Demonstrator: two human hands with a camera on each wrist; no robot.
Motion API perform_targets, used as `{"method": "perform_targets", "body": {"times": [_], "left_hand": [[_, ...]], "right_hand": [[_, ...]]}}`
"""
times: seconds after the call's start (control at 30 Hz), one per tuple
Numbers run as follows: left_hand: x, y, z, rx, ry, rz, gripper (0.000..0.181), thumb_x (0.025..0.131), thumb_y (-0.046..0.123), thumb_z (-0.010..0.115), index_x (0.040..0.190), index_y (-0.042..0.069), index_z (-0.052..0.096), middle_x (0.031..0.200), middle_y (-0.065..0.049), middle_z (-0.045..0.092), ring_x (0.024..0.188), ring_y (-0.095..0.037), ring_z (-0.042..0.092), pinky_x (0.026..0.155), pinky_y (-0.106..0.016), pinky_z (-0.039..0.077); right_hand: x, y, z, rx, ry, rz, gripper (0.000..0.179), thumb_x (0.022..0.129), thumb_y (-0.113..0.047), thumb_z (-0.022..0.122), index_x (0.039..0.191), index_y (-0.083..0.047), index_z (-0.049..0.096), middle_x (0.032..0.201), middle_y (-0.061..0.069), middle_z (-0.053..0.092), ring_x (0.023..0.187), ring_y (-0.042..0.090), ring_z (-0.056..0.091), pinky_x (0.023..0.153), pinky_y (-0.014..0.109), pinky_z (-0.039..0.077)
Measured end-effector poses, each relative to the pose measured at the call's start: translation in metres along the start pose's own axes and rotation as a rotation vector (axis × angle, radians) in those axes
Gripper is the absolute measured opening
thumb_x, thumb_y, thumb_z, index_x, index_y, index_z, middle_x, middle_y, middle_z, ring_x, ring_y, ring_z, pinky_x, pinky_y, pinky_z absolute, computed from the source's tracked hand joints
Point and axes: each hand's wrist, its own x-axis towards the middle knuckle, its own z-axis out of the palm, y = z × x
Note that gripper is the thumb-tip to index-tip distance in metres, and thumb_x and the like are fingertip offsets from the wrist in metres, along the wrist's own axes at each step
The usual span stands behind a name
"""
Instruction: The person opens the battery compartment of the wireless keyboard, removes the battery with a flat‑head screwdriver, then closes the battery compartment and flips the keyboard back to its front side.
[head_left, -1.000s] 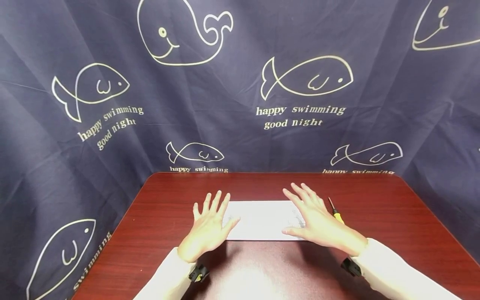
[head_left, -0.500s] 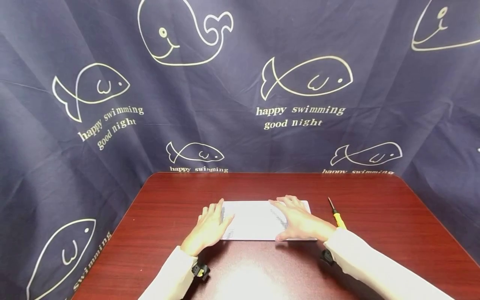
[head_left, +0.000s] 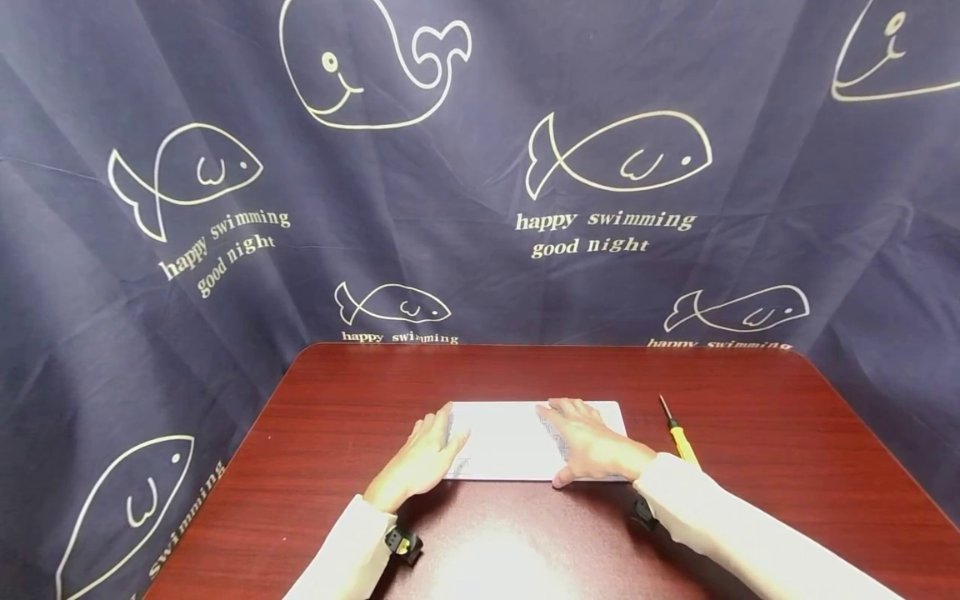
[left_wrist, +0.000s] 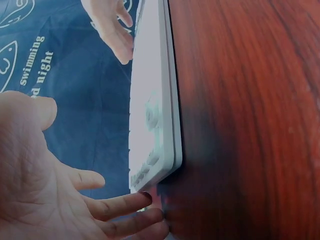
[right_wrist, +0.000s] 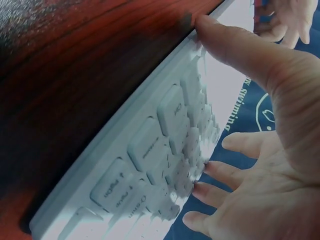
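Observation:
A white keyboard [head_left: 498,442] lies flat on the table; its printed keys show close up in the right wrist view. My left hand [head_left: 418,457] is at its left end. In the left wrist view the fingers of that hand [left_wrist: 55,185] reach straight to the keyboard's end corner, with the thumb held away. My right hand [head_left: 596,443] spreads over the keyboard's right part. Seen from the right wrist, its thumb [right_wrist: 240,47] lies at the near edge while the loosely straight fingers [right_wrist: 227,175] extend along the far edge. The palm hides some keys in the head view.
A screwdriver with a yellow handle [head_left: 680,442] lies right of the keyboard, partly behind the right sleeve [head_left: 720,508]. The red-brown wooden table [head_left: 360,375] ends at a dark blue curtain [head_left: 480,275] printed with fish. Bright glare sits on the table's near middle.
Over the last second both hands have come down onto the keyboard, the right one shifting left and its fingers drawing nearer. In the last half second they have hardly moved.

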Motion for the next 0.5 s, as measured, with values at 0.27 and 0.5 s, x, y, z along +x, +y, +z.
{"method": "perform_targets", "body": {"times": [0.27, 0.5], "left_hand": [[0.0038, 0.0004, -0.0011, -0.081, 0.008, -0.03, 0.062, 0.1, 0.04, 0.042, 0.145, 0.0, 0.03, 0.14, -0.021, 0.041, 0.131, -0.042, 0.031, 0.105, -0.052, 0.024], [0.0054, -0.0054, -0.0021, -0.151, 0.032, -0.066, 0.059, 0.1, 0.044, 0.038, 0.144, 0.005, 0.031, 0.138, -0.019, 0.045, 0.13, -0.038, 0.035, 0.103, -0.053, 0.027]], "right_hand": [[0.0044, 0.0023, -0.0019, -0.02, 0.024, -0.039, 0.108, 0.048, -0.033, 0.094, 0.137, 0.001, 0.043, 0.137, 0.024, 0.04, 0.125, 0.041, 0.035, 0.099, 0.058, 0.026], [0.0085, 0.0061, -0.0011, -0.062, 0.082, -0.077, 0.113, 0.042, -0.042, 0.094, 0.135, 0.001, 0.047, 0.129, 0.016, 0.048, 0.115, 0.031, 0.043, 0.092, 0.048, 0.035]]}}
